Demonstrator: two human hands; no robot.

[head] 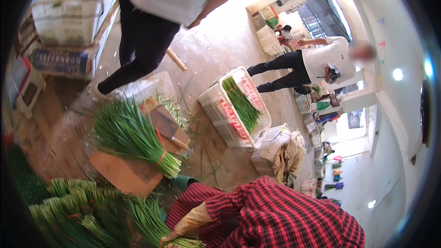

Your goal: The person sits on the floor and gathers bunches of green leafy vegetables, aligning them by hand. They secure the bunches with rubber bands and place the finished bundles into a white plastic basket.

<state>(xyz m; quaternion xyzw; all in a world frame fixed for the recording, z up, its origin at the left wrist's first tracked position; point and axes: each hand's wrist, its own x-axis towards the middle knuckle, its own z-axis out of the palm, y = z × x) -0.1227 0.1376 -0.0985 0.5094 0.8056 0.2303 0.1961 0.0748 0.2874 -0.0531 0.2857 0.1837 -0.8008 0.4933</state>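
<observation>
At the lower edge my right hand (188,223), in a tan glove, grips a bundle of garlic chives (148,213) near its pale cut ends. My red-and-black checked sleeve (224,201) leads to it. Out of view is my left hand. Beyond the bundle lies a reddish-brown board (119,172) on the floor. A larger bundle of chives (132,132), tied with a red band, rests across it. Beside that bundle is a cleaver (168,127) with a wooden handle. Several tied bundles (75,203) lie stacked at lower left, pale ends upward in the picture.
The view is rolled sideways. A white plastic crate (217,113) with red writing holds chives; a bin (265,158) with sacking (286,155) stands beside it. One person (148,41) is close at the top, another (303,65) farther right. A stool (32,89) stands left.
</observation>
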